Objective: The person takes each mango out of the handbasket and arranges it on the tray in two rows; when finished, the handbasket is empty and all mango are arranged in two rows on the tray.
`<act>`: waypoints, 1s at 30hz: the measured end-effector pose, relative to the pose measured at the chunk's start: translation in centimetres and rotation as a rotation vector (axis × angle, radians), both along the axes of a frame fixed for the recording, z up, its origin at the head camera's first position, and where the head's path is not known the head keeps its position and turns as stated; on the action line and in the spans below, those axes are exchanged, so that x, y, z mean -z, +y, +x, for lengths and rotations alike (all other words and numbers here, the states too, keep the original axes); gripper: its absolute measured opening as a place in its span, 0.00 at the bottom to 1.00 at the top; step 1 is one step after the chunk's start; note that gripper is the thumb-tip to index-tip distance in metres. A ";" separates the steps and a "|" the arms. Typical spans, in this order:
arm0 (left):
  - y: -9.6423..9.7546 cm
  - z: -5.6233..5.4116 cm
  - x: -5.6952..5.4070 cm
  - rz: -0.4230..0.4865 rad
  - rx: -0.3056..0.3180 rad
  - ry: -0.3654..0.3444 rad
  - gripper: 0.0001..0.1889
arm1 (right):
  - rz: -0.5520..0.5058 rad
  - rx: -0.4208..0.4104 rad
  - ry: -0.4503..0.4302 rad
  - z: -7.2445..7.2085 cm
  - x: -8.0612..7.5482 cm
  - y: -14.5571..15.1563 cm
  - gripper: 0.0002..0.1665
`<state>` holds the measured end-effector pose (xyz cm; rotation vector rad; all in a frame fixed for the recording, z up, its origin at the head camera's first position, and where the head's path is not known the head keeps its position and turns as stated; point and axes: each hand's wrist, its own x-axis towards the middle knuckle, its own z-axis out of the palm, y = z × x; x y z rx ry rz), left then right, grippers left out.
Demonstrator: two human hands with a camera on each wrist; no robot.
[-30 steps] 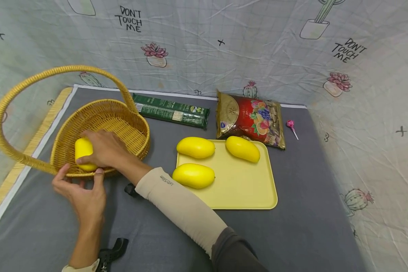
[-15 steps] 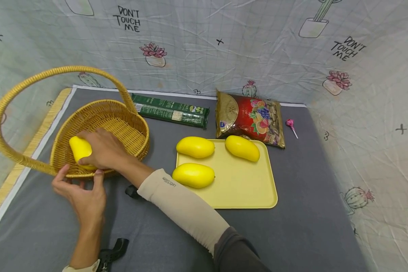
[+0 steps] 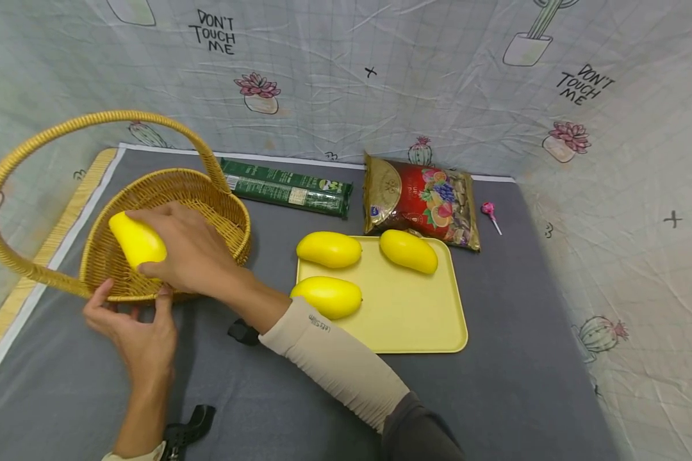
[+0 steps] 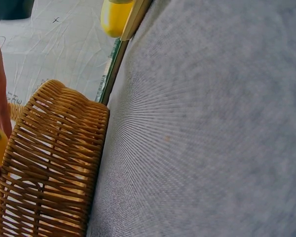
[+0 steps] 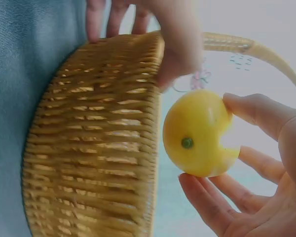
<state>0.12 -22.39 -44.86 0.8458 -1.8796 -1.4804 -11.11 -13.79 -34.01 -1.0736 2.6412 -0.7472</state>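
A yellow mango [image 3: 137,240] is in my right hand [image 3: 193,250], whose thumb and fingers grip it above the wicker basket [image 3: 230,218]. In the right wrist view the mango [image 5: 200,136] shows its green stem end, level with the basket's rim. My left hand [image 3: 141,342] holds the near rim of the basket, its thumb and fingers curled over the edge. Three more mangoes lie to the right: one at the tray's back left [image 3: 329,249], one at its front left [image 3: 330,297] and one at its back right [image 3: 408,251].
The pale yellow tray [image 3: 415,320] sits mid-table. Behind it lie a green packet [image 3: 288,187], a red and gold candy bag [image 3: 421,202] and a pink lollipop [image 3: 488,209]. The basket's tall handle [image 3: 92,121] arches up on the left. A printed cloth hangs behind.
My right hand has lifted the mango up from the basket's inside, tilting it. My left hand has kept its hold on the rim.
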 end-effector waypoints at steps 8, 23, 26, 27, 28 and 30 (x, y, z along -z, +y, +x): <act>0.2 -0.1 0.1 0.001 -0.011 -0.002 0.37 | -0.102 -0.007 0.052 0.9 -1.6 4.5 0.47; 0.3 -0.1 0.1 -0.003 -0.031 -0.020 0.37 | -0.195 -0.007 0.059 1.2 -2.5 13.6 0.45; 0.4 -0.2 0.0 -0.001 -0.039 -0.013 0.37 | -0.204 -0.003 0.056 1.2 -2.4 15.5 0.45; 0.4 -0.2 0.0 -0.002 -0.040 -0.011 0.37 | -0.204 -0.002 0.052 1.2 -2.4 16.1 0.45; 0.4 -0.2 0.1 -0.002 -0.041 -0.010 0.37 | -0.202 0.001 0.047 1.3 -2.3 16.7 0.44; 0.4 -0.1 0.1 -0.001 -0.041 -0.012 0.37 | -0.197 0.008 0.039 1.4 -2.2 18.0 0.44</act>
